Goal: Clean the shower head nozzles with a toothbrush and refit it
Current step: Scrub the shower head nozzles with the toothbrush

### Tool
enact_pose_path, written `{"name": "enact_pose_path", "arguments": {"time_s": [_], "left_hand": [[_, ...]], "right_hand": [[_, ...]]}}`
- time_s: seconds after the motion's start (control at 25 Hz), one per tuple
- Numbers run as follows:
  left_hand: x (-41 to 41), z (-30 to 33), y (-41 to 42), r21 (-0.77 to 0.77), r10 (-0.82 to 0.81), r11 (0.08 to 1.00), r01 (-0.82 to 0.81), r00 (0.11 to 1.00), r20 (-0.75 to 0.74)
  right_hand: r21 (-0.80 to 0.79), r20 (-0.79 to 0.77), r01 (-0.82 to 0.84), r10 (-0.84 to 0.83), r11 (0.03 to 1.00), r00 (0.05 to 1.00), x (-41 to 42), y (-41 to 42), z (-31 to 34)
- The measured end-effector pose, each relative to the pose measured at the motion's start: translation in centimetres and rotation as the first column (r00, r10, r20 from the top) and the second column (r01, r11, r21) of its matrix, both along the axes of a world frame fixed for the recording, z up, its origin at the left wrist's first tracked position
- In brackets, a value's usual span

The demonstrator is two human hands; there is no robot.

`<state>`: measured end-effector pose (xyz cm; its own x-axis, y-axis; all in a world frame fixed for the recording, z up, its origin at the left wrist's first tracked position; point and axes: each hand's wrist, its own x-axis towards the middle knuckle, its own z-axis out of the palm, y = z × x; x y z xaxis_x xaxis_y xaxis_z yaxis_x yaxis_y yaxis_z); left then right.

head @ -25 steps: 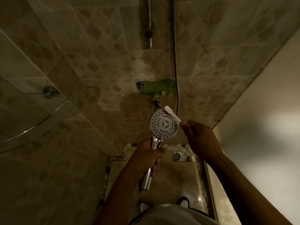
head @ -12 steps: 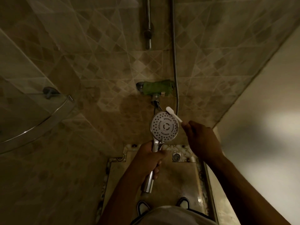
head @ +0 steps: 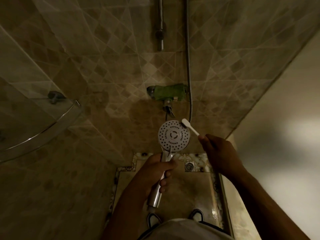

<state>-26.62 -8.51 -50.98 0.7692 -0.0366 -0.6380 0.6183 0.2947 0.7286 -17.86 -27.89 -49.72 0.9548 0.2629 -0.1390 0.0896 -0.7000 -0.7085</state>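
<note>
A round chrome shower head with a white nozzle face points up at me in the middle of the view. My left hand grips its chrome handle just below the face. My right hand pinches the end of a white toothbrush. The brush head lies at the upper right rim of the nozzle face.
A mixer tap wrapped in green cloth sits on the tiled wall above, with the hose hanging beside it and a riser rail higher up. A glass corner shelf juts out at left. A floor drain lies below.
The shower head has dropped a little and tilted slightly left in my left hand. The toothbrush head stays at the upper right rim, shifted slightly along it.
</note>
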Motion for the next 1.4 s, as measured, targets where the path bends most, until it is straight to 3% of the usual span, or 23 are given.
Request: {"name": "enact_pose_path", "arguments": {"time_s": [0.28, 0.48, 0.68, 0.92, 1.08, 1.28, 1.4], "left_hand": [[0.2, 0.6, 1.3, -0.14, 0.064, 0.988, -0.06, 0.998, 0.027], [0.6, -0.2, 1.3, -0.193, 0.058, 0.98, -0.056, 0.998, 0.004], [1.1, 0.6, 1.5, -0.15, 0.099, 0.984, -0.094, 0.995, 0.028], [0.8, 1.0, 1.4, -0.221, 0.114, 0.969, -0.107, 0.993, 0.017], [0.9, 1.3, 1.5, -0.253, 0.118, 0.961, -0.113, 0.993, 0.005], [0.9, 1.3, 1.1, -0.183, 0.112, 0.977, -0.11, 0.994, -0.004], [1.1, 1.4, 0.7, -0.132, 0.095, 0.987, -0.094, 0.995, 0.005]], "right_hand": [[0.082, -0.083, -0.119, 0.126, 0.99, 0.989, -2.3, 0.7, -0.4], [0.021, 0.035, -0.016, 0.015, 1.0, 0.999, -0.5, 1.2, -0.2], [-0.017, 0.005, -0.213, 0.213, 0.977, 0.977, -3.1, 2.4, -0.9], [-0.075, 0.098, -0.041, 0.049, 0.996, 0.994, 0.2, 1.4, 1.0], [-0.054, 0.046, -0.255, 0.257, 0.966, 0.965, -2.6, 2.0, -0.2], [-0.052, 0.089, -0.092, 0.097, 0.994, 0.991, -0.6, 1.5, 0.2], [-0.042, 0.117, -0.132, 0.136, 0.99, 0.984, -1.0, 2.1, 0.2]]}}
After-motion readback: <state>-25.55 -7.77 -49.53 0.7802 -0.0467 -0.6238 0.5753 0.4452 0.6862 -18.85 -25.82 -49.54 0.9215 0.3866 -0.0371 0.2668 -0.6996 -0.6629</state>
